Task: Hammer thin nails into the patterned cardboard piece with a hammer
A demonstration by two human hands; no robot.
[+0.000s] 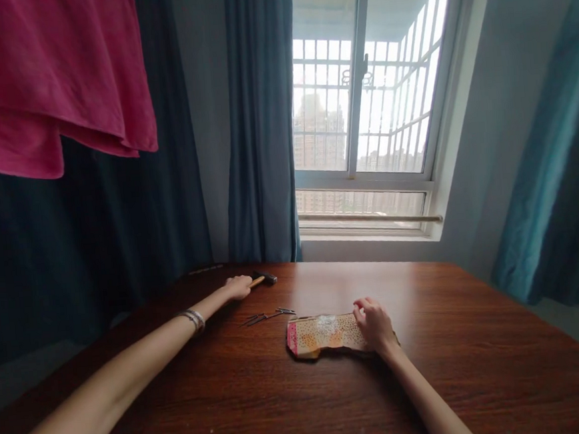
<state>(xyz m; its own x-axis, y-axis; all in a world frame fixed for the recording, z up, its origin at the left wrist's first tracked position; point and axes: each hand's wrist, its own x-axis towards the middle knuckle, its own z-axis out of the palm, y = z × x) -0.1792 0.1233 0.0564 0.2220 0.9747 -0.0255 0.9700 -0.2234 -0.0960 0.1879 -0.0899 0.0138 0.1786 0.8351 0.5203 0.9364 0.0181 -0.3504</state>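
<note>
On the worktop (233, 395), the step in hand looks like handling the hammer (269, 279) with the board (306, 336) under the other hand; whether the tool is being taken up or laid down I cannot tell. Any next move with it would call for a firm grip and a path clear of the nails (256, 319).

The board lies flat near the middle, rough-edged and speckled with dark dots, pink at its left end, stained orange, with a shiny patch. The right hand (375, 324) is over its right end, fingers curled; whether they pinch anything is unclear. Beyond, the left hand (238, 287) is wrapped around the hammer's pale handle. The thin nails lie loose between hammer and board.
</note>
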